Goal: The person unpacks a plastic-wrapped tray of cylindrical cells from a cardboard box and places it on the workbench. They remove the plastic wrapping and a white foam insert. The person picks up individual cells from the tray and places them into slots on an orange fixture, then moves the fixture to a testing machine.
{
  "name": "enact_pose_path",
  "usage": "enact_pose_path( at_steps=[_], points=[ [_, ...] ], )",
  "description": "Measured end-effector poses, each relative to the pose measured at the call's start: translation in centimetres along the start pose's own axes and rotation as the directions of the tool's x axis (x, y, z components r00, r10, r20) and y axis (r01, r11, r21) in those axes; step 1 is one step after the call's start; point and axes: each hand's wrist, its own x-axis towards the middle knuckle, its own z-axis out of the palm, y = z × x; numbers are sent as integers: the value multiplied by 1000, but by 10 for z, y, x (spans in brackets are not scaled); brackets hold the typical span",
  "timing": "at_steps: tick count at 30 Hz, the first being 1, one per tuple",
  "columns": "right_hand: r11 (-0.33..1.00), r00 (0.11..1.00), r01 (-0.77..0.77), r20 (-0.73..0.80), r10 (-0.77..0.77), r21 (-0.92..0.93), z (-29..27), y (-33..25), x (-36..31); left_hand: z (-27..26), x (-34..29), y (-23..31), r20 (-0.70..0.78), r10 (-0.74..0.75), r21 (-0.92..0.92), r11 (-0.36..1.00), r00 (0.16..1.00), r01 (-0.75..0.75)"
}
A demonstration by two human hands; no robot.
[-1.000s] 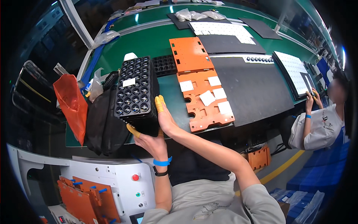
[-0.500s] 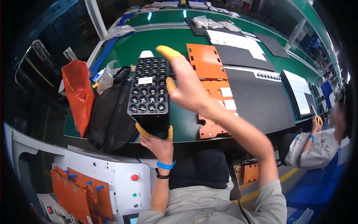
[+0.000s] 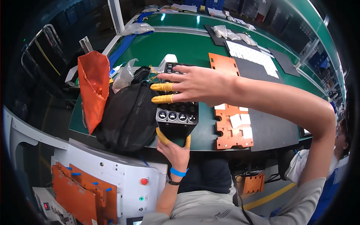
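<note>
Probably stiff, weighty and best held by its side walls to spare the glossy lens-like parts (image 3: 172,116), the black round-celled tray stack (image 3: 177,126) sits at twelve o'clock, left hand (image 3: 173,152) grasping its six-o'clock end, right hand (image 3: 198,87) spread above, contact unclear.

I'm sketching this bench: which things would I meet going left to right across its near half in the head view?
Orange bag → black bag → black tray stack → orange plate with white pieces → dark mat.

The right hand (image 3: 202,84) has moved from the black tray stack's (image 3: 177,112) right side to across its top.
</note>
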Motion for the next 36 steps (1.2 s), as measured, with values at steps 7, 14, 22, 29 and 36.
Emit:
enact_pose_path(
  at_steps=[7,14,22,29,36],
  points=[
    [991,994,72,77,-81,115,-14,6,14,-4,0,-5,9,15,16,1000,1000,-15],
    [992,988,126,95,-123,-29,-19,10,16,4,-4,-9,10,38,38,999,999,-38],
    [991,989,128,65,-130,40,-27,19,11,2,-2,-6,-14,52,31,998,999,-51],
    [980,937,-120,-307,165,160,-10,48,-24,8,-3,-9,-29,39,23,999,999,-38],
    [658,661,-290,-352,663,694,48,107,-63,6,-3,-8,-15,33,20,999,999,-32]
  ],
)
